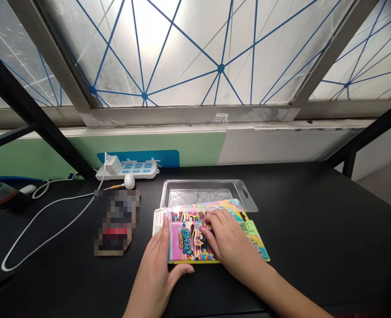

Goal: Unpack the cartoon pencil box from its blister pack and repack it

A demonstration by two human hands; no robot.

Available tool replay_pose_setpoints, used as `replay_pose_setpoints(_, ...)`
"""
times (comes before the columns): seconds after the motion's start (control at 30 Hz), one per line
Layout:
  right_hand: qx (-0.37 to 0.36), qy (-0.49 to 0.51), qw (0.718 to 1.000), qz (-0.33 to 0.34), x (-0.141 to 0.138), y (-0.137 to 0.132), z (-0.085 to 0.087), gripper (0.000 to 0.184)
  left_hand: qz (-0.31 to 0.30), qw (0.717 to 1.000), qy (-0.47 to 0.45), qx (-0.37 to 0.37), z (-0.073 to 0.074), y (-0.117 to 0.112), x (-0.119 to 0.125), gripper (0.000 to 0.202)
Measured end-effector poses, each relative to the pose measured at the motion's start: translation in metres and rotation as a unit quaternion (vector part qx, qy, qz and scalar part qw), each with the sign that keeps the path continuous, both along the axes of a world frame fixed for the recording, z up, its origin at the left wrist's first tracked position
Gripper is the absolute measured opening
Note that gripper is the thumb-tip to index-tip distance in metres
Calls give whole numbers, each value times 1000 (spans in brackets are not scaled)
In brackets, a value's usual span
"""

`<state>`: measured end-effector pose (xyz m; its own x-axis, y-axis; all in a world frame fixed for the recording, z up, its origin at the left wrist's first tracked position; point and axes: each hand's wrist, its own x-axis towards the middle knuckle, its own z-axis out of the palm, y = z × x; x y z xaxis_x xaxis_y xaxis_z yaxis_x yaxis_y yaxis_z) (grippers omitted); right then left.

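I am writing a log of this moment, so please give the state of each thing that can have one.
colourful box, lying flat on printed cards
left hand, gripping the colourful box at its left edge
right hand, open, fingers resting on the box
clear plastic tray, empty, lying flat
power strip, one white charger plugged in

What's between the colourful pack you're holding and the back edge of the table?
A clear plastic tray lies there, its near edge meeting the printed cards beneath the colourful pack. The head view shows it.
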<state>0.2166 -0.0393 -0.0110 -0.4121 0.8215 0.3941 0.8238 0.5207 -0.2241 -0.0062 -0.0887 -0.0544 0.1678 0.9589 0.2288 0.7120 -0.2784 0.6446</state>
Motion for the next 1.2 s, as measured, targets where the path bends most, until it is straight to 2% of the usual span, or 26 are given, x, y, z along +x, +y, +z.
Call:
replay_pose_setpoints(0.17,127,48,991,-16,0,-4,7,11,11,998,-28,-46,6,1,-3,92)
replay_pose_setpoints(0.27,205,83,975,18,3,-10,12,5,0,993,-81,-85,9,-3,-10,84)
replay_pose_setpoints(0.33,233,100,966,53,7,-18,16,4,-9,986,-124,-112,12,-5,-15,90)
replay_pose_setpoints(0.43,211,101,967,98,15,-38,30,9,-10,976,-150,-158,22,-4,-19,87)
replay_pose_setpoints(0.53,132,75,981,123,31,-61,45,15,-12,972,-117,-202,33,0,-19,74)
replay_pose_setpoints(0.6,75,48,987,135,50,-72,48,21,-23,973,-83,-213,37,2,-21,72)
replay_pose_setpoints(0.7,4,28,995,92,89,-79,30,46,-39,979,-45,-193,36,2,-24,74)
replay_pose_setpoints(0.8,-64,21,998,8,125,-77,-7,107,-37,985,-17,-166,30,0,-25,80)
replay_pose_setpoints(0.87,-99,4,995,-8,141,-74,-28,130,-31,988,-2,-151,26,0,-24,82)
replay_pose_setpoints(0.9,-115,-2,993,-6,146,-72,-35,134,-27,989,3,-144,25,0,-23,81)
replay_pose_setpoints(0.93,-130,-7,992,-2,148,-70,-39,132,-23,990,5,-138,24,0,-22,78)
replay_pose_setpoints(1.0,-149,0,989,-1,149,-67,-42,115,-22,992,0,-127,22,-1,-22,71)
replay_pose_setpoints(1.1,-134,56,988,-56,146,-62,-41,77,-29,992,-34,-118,21,-2,-26,65)
replay_pose_setpoints(1.2,-103,125,981,-105,140,-58,-40,50,-24,988,-82,-129,21,-4,-31,70)
